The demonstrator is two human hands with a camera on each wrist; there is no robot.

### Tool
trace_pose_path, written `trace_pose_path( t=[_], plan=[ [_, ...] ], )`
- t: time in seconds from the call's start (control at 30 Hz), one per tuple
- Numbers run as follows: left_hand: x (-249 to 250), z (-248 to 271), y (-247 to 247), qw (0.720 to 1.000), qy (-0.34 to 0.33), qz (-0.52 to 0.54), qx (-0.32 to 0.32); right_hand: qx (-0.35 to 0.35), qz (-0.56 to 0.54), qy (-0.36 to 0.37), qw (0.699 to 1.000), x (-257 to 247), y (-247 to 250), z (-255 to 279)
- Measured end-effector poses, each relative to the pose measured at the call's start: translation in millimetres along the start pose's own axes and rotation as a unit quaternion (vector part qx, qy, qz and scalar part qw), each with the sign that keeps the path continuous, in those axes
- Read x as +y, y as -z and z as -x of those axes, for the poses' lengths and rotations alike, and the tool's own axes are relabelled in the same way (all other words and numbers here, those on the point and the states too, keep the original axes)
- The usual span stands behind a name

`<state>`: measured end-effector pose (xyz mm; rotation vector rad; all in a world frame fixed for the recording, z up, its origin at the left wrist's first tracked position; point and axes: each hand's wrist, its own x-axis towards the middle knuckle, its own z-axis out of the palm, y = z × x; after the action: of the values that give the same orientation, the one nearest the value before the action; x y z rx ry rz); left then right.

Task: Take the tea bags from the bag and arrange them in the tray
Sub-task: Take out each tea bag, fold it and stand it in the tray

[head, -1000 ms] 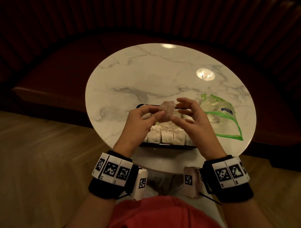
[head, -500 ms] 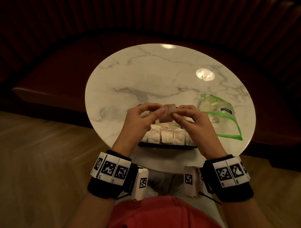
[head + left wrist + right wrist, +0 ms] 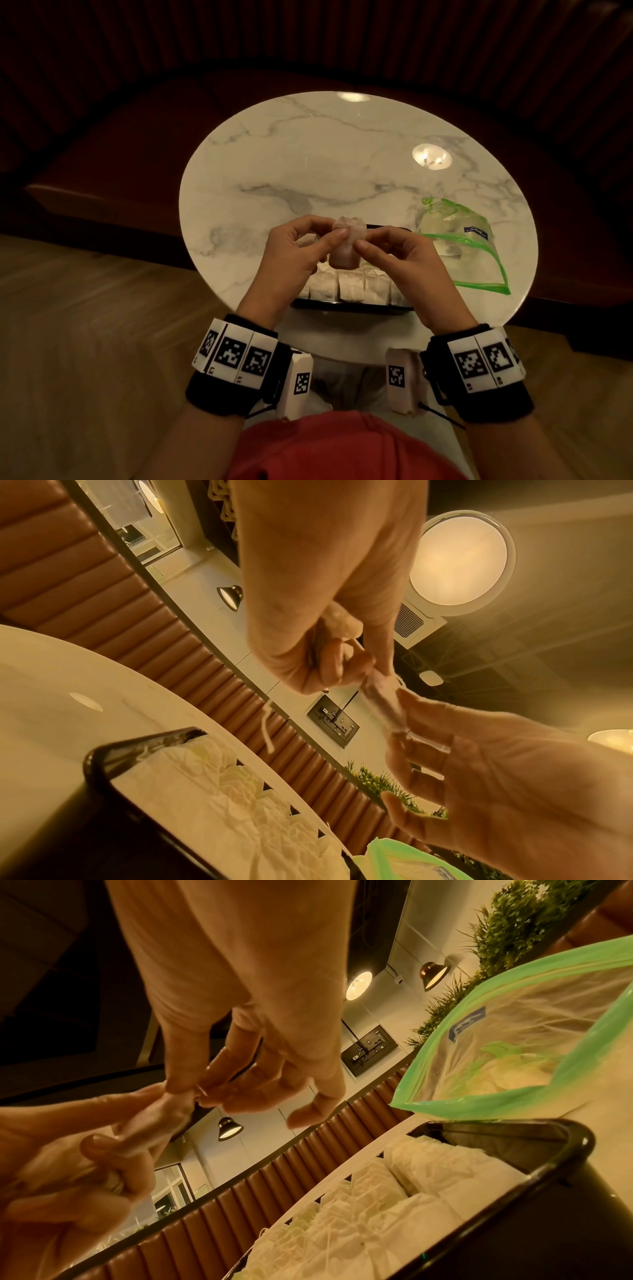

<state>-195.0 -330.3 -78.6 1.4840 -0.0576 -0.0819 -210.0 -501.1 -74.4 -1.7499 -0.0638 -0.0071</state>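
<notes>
Above the black tray (image 3: pixel 349 306) both hands hold one pale tea bag (image 3: pixel 346 250) between them. My left hand (image 3: pixel 331 230) pinches its left side with thumb and fingers. My right hand (image 3: pixel 365 239) pinches its right side. In the left wrist view the tea bag (image 3: pixel 382 699) stretches between the two hands, and a string (image 3: pixel 266 731) dangles from it. The tray holds several white tea bags (image 3: pixel 349 287) standing in rows. A clear zip bag with a green rim (image 3: pixel 460 245) lies open to the right of the tray, touching its corner (image 3: pixel 561 1131).
A round marble table (image 3: pixel 325 161) carries everything, with the tray at its near edge. A dark red padded bench (image 3: pixel 113 161) curves behind it. Wooden floor (image 3: pixel 85 342) lies to the left. My lap is just below the table edge.
My right hand's fingers, spread a second ago, have folded in and now pinch the tea bag. The tea bag has turned more upright between the hands, which stay over the tray.
</notes>
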Motion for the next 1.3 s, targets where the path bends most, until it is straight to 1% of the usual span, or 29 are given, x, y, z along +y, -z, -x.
trace_pose_path(
  t=[0.13, 0.23, 0.33, 0.47, 0.63, 0.7, 0.8, 0.97, 1.13, 1.2, 1.3],
  plan=[
    [2, -1, -1, 1.000, -0.003, 0.007, 0.015, -0.013, 0.004, 0.010, 1.000, -1, 1, 0],
    [2, -2, 0, 1.000, -0.005, 0.017, 0.020, -0.008, -0.005, 0.011, 1.000, -2, 1, 0],
    [4, -1, 1, 1.000, -0.011, 0.015, 0.006, 0.006, -0.017, -0.003, 1.000, -2, 1, -1],
    [4, 0, -1, 1.000, -0.014, 0.008, -0.018, 0.005, 0.018, 0.021, 1.000, -3, 0, -1],
    [7, 1, -1, 0.999, -0.017, 0.024, -0.029, -0.003, 0.007, 0.022, 1.000, -8, 3, 2],
    [7, 1, -1, 0.999, -0.015, 0.013, -0.028, -0.002, -0.008, 0.029, 1.000, -9, 4, 3],
    [6, 0, 0, 0.999, -0.009, -0.008, -0.029, 0.022, -0.031, 0.038, 0.999, -10, 3, 2],
    [5, 2, -1, 0.997, 0.019, -0.020, -0.065, 0.041, -0.076, 0.045, 0.995, -13, 3, 0],
    [2, 0, 0, 0.996, 0.025, -0.028, -0.081, 0.064, -0.041, 0.049, 0.996, -13, 3, 0],
    [2, 2, 1, 0.994, 0.021, -0.045, -0.096, 0.058, -0.036, 0.051, 0.996, -14, 4, 1],
    [0, 3, -1, 0.993, 0.022, -0.050, -0.105, 0.034, 0.007, 0.043, 0.998, -16, 8, 1]
  ],
)
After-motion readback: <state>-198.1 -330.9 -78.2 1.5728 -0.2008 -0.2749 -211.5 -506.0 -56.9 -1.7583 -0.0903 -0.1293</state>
